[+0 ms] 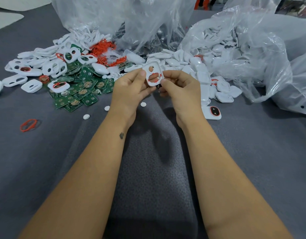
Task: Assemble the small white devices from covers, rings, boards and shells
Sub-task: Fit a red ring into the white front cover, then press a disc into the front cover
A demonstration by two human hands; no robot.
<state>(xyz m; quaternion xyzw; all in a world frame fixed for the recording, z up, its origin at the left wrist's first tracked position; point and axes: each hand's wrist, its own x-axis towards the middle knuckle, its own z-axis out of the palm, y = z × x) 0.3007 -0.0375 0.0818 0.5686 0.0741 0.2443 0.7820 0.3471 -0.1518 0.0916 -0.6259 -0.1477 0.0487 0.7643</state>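
A: Both hands pinch the white cover (153,74) above the surface (148,152), left hand (129,88) and right hand (179,90).

B: Its red ring (154,79) looks half-seated; uneven pressure could pop it out.

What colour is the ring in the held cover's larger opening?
Red-orange ring, in the white cover; head view.

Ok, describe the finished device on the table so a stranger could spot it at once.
Start at the right hand and drop to the grey table just right of its wrist. The finished device lies there alone, below the heap of white shells. Unlike them, it shows a dark oval window with a red ring.
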